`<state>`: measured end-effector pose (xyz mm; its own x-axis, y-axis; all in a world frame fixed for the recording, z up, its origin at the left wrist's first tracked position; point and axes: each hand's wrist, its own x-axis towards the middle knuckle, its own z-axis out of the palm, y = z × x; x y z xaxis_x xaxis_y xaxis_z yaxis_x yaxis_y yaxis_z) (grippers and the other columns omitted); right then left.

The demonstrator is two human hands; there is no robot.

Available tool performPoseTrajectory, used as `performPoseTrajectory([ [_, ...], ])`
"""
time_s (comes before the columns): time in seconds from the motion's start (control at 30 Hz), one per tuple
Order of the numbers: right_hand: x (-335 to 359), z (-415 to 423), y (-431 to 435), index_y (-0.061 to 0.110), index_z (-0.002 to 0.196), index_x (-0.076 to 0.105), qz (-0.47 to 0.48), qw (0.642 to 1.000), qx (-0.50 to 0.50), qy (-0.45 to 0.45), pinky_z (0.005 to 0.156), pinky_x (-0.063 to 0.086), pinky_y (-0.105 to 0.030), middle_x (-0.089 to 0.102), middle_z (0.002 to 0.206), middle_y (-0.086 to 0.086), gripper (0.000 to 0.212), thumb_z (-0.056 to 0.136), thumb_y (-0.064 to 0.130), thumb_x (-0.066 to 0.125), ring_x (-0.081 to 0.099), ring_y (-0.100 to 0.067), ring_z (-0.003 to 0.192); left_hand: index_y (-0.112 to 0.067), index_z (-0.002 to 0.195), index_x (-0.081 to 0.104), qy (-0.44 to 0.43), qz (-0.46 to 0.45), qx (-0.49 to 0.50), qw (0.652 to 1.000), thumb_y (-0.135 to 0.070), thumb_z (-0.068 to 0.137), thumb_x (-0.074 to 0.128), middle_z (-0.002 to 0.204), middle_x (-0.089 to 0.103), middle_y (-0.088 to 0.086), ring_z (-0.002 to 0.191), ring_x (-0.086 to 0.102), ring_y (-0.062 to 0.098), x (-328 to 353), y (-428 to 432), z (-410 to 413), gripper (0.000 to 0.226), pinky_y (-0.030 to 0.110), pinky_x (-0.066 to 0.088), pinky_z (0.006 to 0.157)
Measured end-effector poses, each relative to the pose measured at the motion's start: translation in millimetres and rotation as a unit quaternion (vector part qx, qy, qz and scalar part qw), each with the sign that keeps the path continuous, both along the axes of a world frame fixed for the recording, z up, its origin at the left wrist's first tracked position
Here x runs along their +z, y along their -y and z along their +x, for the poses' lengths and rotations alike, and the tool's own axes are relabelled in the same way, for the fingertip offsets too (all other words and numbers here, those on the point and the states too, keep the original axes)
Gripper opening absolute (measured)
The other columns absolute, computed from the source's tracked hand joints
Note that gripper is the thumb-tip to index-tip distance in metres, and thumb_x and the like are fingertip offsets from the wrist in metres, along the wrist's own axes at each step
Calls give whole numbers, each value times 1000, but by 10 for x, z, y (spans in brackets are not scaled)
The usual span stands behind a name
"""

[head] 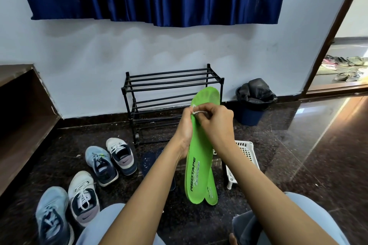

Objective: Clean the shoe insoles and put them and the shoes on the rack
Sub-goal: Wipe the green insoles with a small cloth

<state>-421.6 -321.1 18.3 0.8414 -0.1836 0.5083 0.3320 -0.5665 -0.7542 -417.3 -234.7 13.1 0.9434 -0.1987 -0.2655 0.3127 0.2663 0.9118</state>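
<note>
Two bright green insoles are stacked together and held upright in front of me, toes up. My left hand grips their left edge from behind. My right hand pinches a small white wipe against the upper part of the front insole. The black two-tier shoe rack stands bare against the wall behind them. On the floor to the left stand two blue sneakers and two white-and-navy sneakers. A dark insole lies on the floor under my left forearm.
A white plastic basket sits on the floor to the right of the insoles. A blue bin with a black liner stands by the wall. A wooden ledge runs along the left. An open doorway is at the right, with more shoes beyond.
</note>
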Motion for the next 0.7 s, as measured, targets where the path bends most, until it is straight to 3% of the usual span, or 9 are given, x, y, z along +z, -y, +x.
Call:
performPoseTrajectory([
  [0.17, -13, 4, -43, 14, 83, 76, 12, 999, 25, -17, 62, 37, 1, 69, 72, 5, 17, 77, 1, 67, 55, 12, 58, -13, 75, 65, -1, 11, 25, 1000, -51, 96, 26, 63, 62, 9, 57, 58, 23, -9, -36, 28, 58, 27, 44, 57],
  [0.27, 15, 59, 22, 18, 83, 76, 29, 999, -13, -3, 65, 42, -4, 71, 76, 4, 15, 79, 6, 67, 57, 7, 61, -13, 73, 64, 9, 7, 1, 1000, -44, 100, 26, 54, 62, 6, 45, 58, 17, -33, 23, -2, 55, 18, 43, 47],
  [0.4, -3, 78, 51, 20, 85, 76, 35, 999, -34, -1, 73, 49, -16, 73, 81, 2, 17, 80, 6, 66, 63, -4, 70, -13, 73, 63, 9, 3, -14, 1000, -41, 101, 24, 51, 61, 5, 42, 56, 16, -64, 58, -21, 56, 16, 42, 45],
  [0.57, -32, -10, -8, 16, 87, 76, 18, 1000, 5, -15, 65, 39, 1, 72, 79, 3, 16, 79, 5, 67, 58, 2, 64, -13, 70, 64, 4, 8, -1, 1000, -50, 97, 29, 56, 61, 7, 49, 58, 20, -25, -9, 4, 58, 23, 43, 50],
  [0.7, 5, 14, 28, 17, 85, 76, 22, 1000, -1, -2, 66, 42, -2, 73, 78, 2, 15, 78, 6, 68, 59, 5, 63, -13, 76, 64, 7, -2, 0, 1000, -47, 98, 28, 57, 63, 6, 49, 59, 18, -8, 37, -20, 54, 22, 43, 50],
])
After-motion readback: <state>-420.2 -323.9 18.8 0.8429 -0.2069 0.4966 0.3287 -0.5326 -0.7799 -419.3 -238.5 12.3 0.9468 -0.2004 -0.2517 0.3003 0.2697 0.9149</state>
